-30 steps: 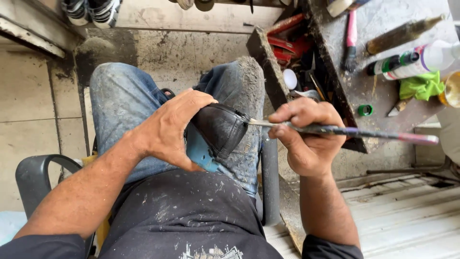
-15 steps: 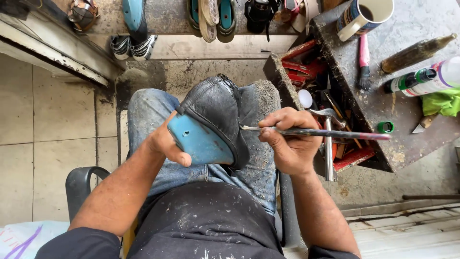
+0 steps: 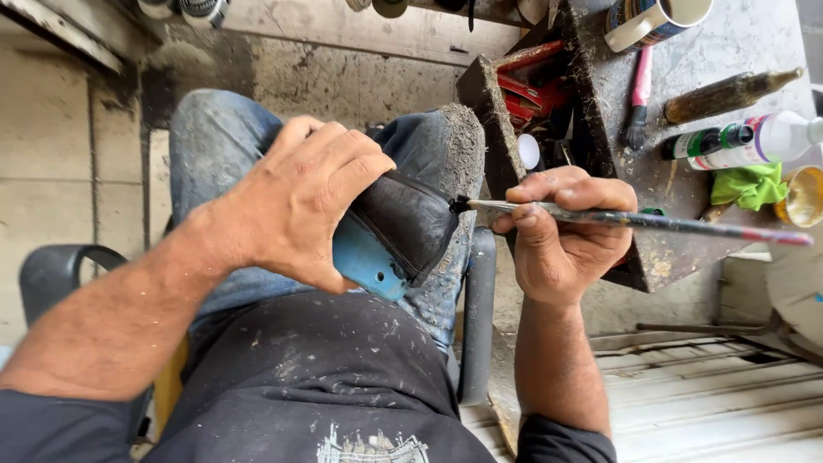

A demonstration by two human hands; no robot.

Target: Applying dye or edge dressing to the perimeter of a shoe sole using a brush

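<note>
My left hand (image 3: 296, 201) grips a black leather shoe (image 3: 403, 223) with a blue sole (image 3: 364, 261), pressing it down on my lap over my jeans. My right hand (image 3: 561, 231) holds a long thin paintbrush (image 3: 634, 220); its dark tip touches the shoe's black upper at the right edge. The brush handle runs out to the right over the workbench.
A dirty workbench (image 3: 686, 60) stands at the right with a mug (image 3: 656, 17), a pink-handled brush (image 3: 639, 99), a brown bottle (image 3: 729, 94), a white bottle (image 3: 746, 141), a green rag (image 3: 750, 184) and a red tray (image 3: 531, 81). Chair arms (image 3: 476, 317) flank my legs.
The shoe has been turned from sole-up with its upper facing away to lying low on my lap under my left hand. The brush tip has come back onto the upper.
</note>
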